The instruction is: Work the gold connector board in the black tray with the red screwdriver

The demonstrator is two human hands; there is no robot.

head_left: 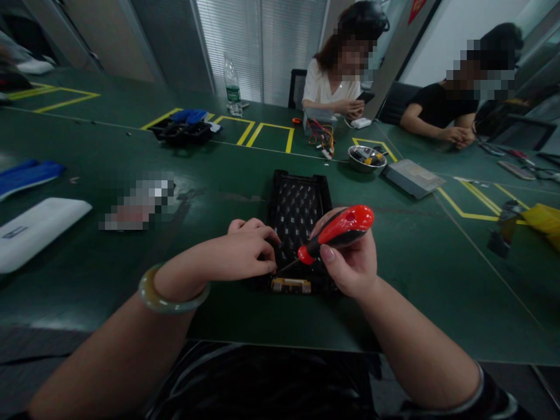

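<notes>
A black plastic tray-like housing (pixel 297 213) with a patterned floor lies on the green table in front of me. Along its near end sits a small orange-brown circuit board (pixel 291 285) with a pale connector. My right hand (pixel 352 262) is closed around a red and black screwdriver (pixel 343 227), whose thin shaft slants down-left to the housing's near left corner. Over the left edge of the housing, my left hand (pixel 251 248) has its fingers bent and thumb and forefinger close together by the screwdriver's tip. Whatever those fingertips pinch is hidden.
Farther off stand a metal bowl (pixel 367 159) of small parts, a grey flat box (pixel 413 178), bundled wires (pixel 321 137) and a plastic bottle (pixel 232 87). At left lie a white case (pixel 41 230) and a blue glove (pixel 30 175). Two people sit across the table.
</notes>
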